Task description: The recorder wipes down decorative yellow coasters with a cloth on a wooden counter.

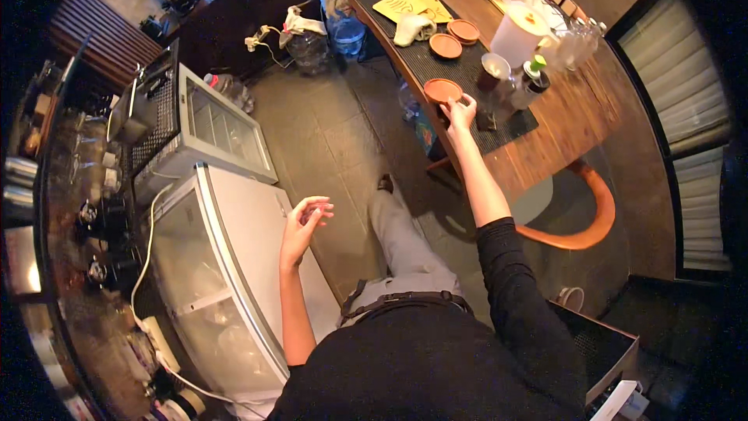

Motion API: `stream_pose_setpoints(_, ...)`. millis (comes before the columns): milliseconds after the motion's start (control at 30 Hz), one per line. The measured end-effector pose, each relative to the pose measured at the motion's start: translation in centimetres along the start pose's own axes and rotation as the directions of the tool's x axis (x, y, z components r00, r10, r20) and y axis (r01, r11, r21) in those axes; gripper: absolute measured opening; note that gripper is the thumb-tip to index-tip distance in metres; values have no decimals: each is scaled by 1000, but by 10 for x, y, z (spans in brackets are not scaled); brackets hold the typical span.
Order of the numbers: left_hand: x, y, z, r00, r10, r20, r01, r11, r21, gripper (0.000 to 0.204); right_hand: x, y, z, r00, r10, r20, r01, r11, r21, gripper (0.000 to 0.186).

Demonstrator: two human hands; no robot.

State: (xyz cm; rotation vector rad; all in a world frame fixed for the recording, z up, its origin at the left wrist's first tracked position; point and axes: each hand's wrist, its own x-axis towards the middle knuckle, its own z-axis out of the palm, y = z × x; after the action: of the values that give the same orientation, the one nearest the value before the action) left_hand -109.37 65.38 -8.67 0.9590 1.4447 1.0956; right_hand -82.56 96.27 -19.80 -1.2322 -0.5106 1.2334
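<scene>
My right hand reaches out over the near edge of the wooden table, thumb and fingers closed at the rim of a small round terracotta-coloured saucer. Two similar saucers, one nearer and one farther, sit beyond it on the black mat. My left hand hangs in the air beside the white fridge, its fingers loosely curved with nothing in them. Right of the held saucer stand a cup with dark contents and a dark bottle with a green top.
A white cloth and yellow cards lie farther along the table. A white pitcher and clear glasses stand at right. An orange curved chair back juts out below. Fridges line the left; bagged bottles sit ahead.
</scene>
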Motion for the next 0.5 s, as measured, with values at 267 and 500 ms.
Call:
stream_pose_setpoints(267, 141, 47, -29, 999, -17, 34, 16, 999, 39, 22, 63, 13, -8, 878, -479, -5, 296, 551, -780, 43)
stream_pose_setpoints(500, 263, 88, -22, 983, 31, 183, -51, 993, 106, 23, 113, -16, 96, 665, -531, 525, 658, 85, -748, 48)
